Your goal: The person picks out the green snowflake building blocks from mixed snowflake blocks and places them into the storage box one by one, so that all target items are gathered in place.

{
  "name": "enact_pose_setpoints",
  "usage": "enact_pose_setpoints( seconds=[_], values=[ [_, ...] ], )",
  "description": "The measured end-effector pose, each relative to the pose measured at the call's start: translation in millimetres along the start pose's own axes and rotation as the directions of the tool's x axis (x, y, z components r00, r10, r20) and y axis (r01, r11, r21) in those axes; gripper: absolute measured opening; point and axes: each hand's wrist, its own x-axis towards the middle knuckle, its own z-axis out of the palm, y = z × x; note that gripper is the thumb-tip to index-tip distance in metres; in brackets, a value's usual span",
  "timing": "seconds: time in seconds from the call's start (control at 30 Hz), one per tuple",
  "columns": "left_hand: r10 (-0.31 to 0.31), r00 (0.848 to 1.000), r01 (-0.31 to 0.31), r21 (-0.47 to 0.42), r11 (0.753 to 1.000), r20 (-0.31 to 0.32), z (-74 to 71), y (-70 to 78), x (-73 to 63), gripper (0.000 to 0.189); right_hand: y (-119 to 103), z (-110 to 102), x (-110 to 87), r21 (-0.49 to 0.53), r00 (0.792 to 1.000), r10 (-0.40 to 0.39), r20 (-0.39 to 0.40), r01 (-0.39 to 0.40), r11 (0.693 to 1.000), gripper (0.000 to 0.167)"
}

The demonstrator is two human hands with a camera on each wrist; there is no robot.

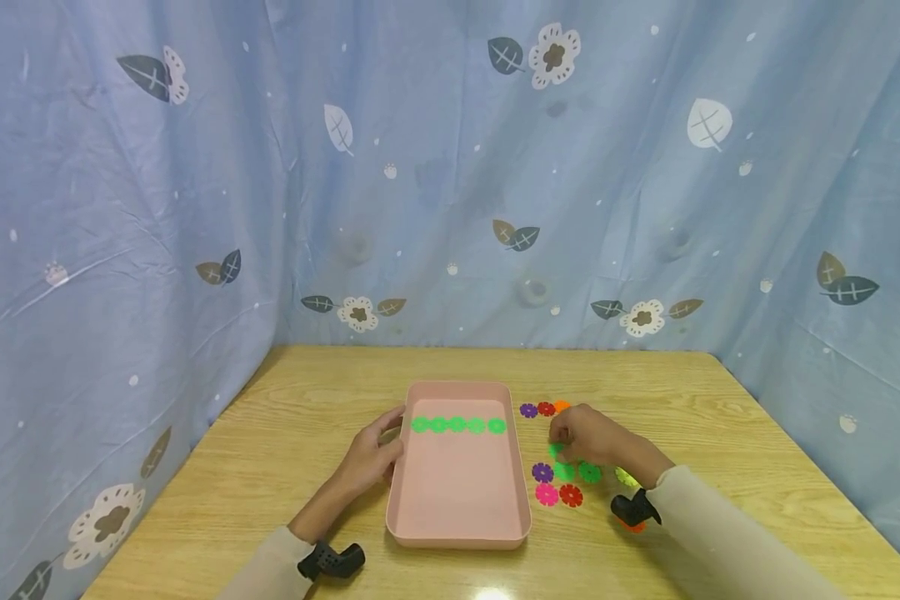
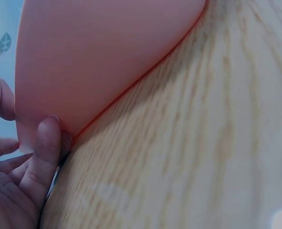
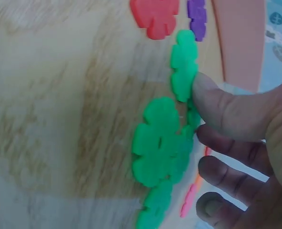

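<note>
Smooth pink plastic-looking tray, rounded-corner rectangle, is lying on the wood-grain counter, long axis running near-to-far. 5 green discs, thin, notched, flower-shaped, are lying flat inside, forming a row L–R across the far end. L hand is gripping tray's L wall. R hand is bending over loose green pcs R of tray, thumb touching 1; can't tell if it's gripping.

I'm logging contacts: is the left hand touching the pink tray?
Touching: the left wrist view shows the left hand at the pink tray, thumb on its outer wall.
</note>
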Motion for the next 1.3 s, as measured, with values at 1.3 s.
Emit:
enact_pose_setpoints(
  seconds=[1.3],
  values=[
    [-0.004,1.0,0.004,-0.016,1.0,-0.007,0.6,1.4,0.8,0.063,-56.1,-7.8,60.8,0.342,0.998,0.025,-0.061,-0.003,0.94,0.011]
  ],
)
